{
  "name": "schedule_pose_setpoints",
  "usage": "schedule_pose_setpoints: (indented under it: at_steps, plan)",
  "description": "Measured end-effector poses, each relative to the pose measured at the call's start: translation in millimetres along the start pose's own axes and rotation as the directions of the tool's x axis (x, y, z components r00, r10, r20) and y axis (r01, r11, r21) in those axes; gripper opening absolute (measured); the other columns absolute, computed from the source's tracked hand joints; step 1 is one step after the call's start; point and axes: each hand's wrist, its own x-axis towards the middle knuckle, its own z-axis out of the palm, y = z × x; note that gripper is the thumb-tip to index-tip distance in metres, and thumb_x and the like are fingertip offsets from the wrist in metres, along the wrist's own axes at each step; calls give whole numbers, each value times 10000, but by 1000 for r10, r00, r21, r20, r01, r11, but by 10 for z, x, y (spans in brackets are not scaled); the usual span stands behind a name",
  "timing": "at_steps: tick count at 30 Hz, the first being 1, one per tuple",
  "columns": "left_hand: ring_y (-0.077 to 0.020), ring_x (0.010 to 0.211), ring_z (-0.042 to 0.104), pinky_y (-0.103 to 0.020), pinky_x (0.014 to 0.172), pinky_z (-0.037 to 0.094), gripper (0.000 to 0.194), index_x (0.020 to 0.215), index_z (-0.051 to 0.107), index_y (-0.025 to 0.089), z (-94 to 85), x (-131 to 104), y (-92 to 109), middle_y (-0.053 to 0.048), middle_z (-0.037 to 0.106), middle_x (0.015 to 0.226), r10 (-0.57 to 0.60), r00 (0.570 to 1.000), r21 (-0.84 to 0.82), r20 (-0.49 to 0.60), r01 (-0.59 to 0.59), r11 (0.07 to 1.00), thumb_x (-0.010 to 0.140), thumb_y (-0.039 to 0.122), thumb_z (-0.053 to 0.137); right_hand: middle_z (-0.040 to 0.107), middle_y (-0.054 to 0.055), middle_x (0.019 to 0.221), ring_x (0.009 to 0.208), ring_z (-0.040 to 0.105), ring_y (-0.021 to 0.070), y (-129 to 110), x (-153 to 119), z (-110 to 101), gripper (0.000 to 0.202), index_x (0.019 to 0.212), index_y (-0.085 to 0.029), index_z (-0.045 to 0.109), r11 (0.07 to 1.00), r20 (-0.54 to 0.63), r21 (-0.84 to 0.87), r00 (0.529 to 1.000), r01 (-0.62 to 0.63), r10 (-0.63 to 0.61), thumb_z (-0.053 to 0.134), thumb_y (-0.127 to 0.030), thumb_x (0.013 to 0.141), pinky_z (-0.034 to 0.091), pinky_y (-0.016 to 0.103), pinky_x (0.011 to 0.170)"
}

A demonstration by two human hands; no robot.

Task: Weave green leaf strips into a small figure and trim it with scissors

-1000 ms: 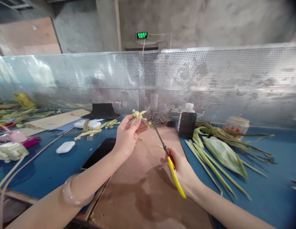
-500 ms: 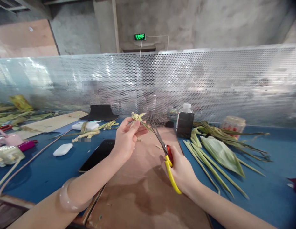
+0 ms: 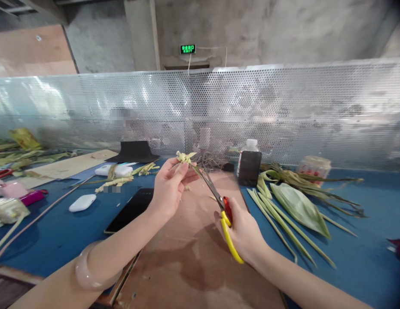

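Note:
Between the fingers and thumb of my left hand (image 3: 169, 189) is a small piece woven from pale green leaf strips (image 3: 184, 158), held up above the brown board (image 3: 187, 240). My right hand (image 3: 241, 227) grips scissors (image 3: 228, 236) with yellow and red handles. Their blades (image 3: 212, 184) point up and left, with the tips close to the strip ends by my left fingertips. Whether the blades touch a strip is too fine to tell.
On the right lie green stalks (image 3: 283, 223), a broad leaf (image 3: 301, 210) and dried strips (image 3: 319, 195). A phone (image 3: 249, 168) leans on a bottle; another phone (image 3: 130, 210) and a white case (image 3: 83, 203) lie left. A perforated metal screen (image 3: 283, 107) stands behind.
The scissor blades have moved slightly left and closer together near the strip ends. My left hand keeps its hold on the woven piece, and the view has shifted a little.

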Motion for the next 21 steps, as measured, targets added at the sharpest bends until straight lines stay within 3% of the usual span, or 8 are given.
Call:
schedule_pose_setpoints:
  at_steps: [21]
  plan:
    - [-179,755,682,-330,712,563,121,914,607,196,20,-40,-11,-36,700,862,5,1000,67,28,-7,998,798,207,641,495,-33,593,508,427,139,38,38,2,173,753,-228,386,996,10,85,1000,7,-8,460,-367,824,227,236,487]
